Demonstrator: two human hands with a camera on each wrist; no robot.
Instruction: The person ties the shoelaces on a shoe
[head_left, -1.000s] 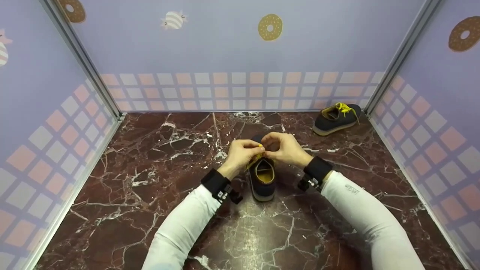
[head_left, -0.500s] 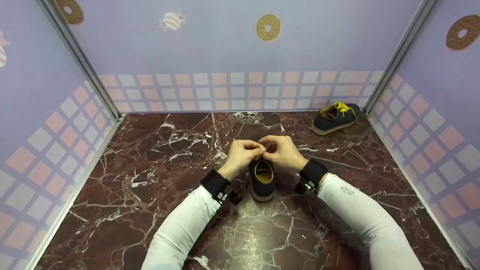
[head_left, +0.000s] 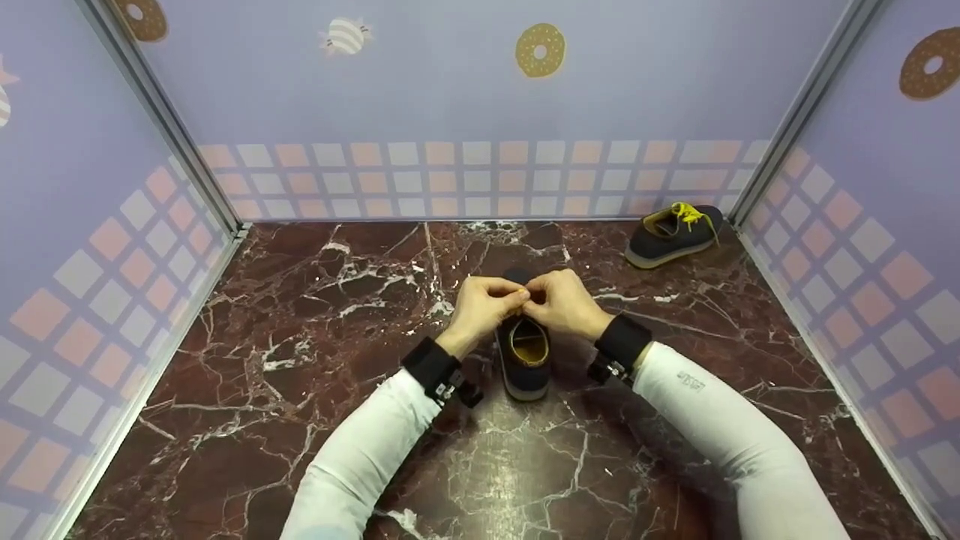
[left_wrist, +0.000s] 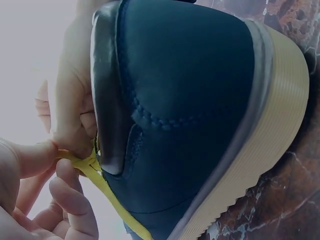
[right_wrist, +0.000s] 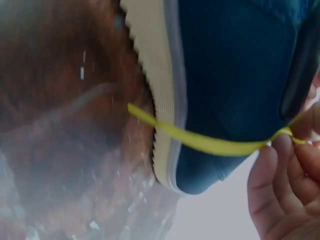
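A dark blue shoe (head_left: 523, 382) with a pale ridged sole (left_wrist: 280, 100) stands on the marbled surface, its heel toward me. Over its front my left hand (head_left: 480, 306) and right hand (head_left: 568, 304) meet, fingertips together. In the left wrist view, my left thumb and fingers pinch the yellow shoelace (left_wrist: 107, 192) close to the shoe's opening. My right fingers grip the lace too; in the right wrist view a loose lace end (right_wrist: 200, 142) trails across the shoe's side and past the sole. The hands cover most of the lacing in the head view.
A second dark shoe (head_left: 671, 238) with a tied yellow lace lies at the back right, near the corner. Patterned panels stand at the back (head_left: 450, 90), left and right of the marbled surface (head_left: 322, 420).
My right hand has drawn in against the left, its thumb and fingers closing up over the lace. The left hand and both shoes have stayed nearly in place.
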